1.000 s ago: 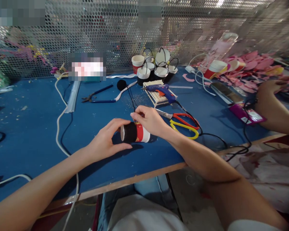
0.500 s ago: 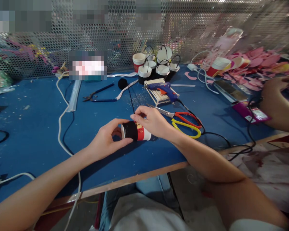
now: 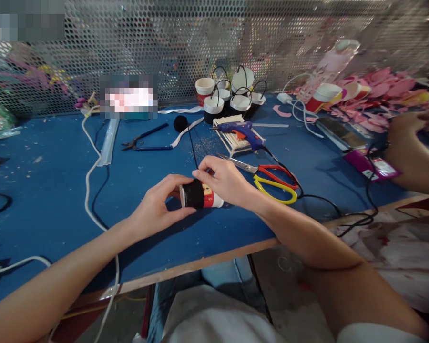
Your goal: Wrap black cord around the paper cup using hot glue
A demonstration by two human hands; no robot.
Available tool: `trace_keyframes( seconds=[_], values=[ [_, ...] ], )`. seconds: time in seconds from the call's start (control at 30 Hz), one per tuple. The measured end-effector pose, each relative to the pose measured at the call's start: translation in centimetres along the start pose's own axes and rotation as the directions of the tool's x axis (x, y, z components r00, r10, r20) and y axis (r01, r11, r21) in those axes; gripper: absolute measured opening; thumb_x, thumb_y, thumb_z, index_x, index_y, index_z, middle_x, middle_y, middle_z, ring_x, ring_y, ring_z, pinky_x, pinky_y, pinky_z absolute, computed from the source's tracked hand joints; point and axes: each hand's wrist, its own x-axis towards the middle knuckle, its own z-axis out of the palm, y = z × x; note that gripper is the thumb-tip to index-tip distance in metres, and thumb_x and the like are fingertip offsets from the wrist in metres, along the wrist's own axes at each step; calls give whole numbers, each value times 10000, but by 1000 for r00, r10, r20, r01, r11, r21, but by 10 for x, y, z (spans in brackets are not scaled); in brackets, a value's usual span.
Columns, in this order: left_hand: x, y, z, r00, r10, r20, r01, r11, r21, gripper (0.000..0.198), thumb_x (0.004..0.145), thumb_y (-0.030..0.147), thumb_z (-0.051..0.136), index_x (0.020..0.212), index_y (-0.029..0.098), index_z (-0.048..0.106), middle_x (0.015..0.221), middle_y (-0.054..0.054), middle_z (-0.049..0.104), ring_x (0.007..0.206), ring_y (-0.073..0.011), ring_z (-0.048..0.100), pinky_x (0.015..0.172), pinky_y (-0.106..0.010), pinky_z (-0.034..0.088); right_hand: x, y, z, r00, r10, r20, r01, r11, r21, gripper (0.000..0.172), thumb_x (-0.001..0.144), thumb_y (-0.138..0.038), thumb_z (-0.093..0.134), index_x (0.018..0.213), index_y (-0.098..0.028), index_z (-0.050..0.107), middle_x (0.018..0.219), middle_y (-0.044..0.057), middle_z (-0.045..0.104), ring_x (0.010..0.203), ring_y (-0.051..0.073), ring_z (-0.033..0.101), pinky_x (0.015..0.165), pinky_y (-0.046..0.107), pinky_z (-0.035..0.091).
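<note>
A red and white paper cup (image 3: 208, 196) lies on its side over the blue table, with a black band (image 3: 193, 194) wrapped round one end. My left hand (image 3: 160, 202) grips the cup at its banded end, thumb below and fingers above. My right hand (image 3: 221, 178) is closed at the top of the cup, pinching a black cord (image 3: 192, 145) against the band's edge. That cord runs back to a small black ball of cord (image 3: 180, 124). The right fingertips partly hide where the cord meets the cup.
Scissors (image 3: 275, 181) with red and yellow handles lie right of my hands. Behind are a blue glue gun (image 3: 243, 131) on a stick rack (image 3: 229, 140), pliers (image 3: 146, 138) and several black-banded cups (image 3: 213, 107). A white cable (image 3: 89, 181) crosses the left. Another person's arm (image 3: 411, 152) rests at right.
The view has shifted very slightly. Both hands keep nearly the same hold on the cup and the cord.
</note>
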Motion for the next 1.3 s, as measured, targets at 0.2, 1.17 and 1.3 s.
trace_keyframes(
  seconds=[0.2,1.17,1.3],
  values=[
    [1,-2,0,1000,6,12,-6,1000,16,481,761,273,660,1198,205,473,1160,-93,527,1054,-213,547,868,-360,522,2,3,2,998,44,38,-45,999,11,231,843,-342,501,680,-178,500,664,-18,530,615,100,457,581,251,321],
    [2,-5,-1,983,-149,110,168,965,-200,582,709,296,711,1217,221,438,1151,-73,506,869,-158,593,805,-334,523,11,26,6,958,208,198,-236,963,128,276,822,-403,510,690,-164,554,602,-12,528,525,84,452,469,222,337],
    [0,-3,-4,991,-49,125,57,996,-64,550,741,278,678,1224,234,418,1151,-75,481,952,-184,565,822,-332,514,10,24,5,963,146,227,-194,959,205,283,791,-424,548,679,-164,539,624,-18,522,573,89,458,511,228,351]
  ],
)
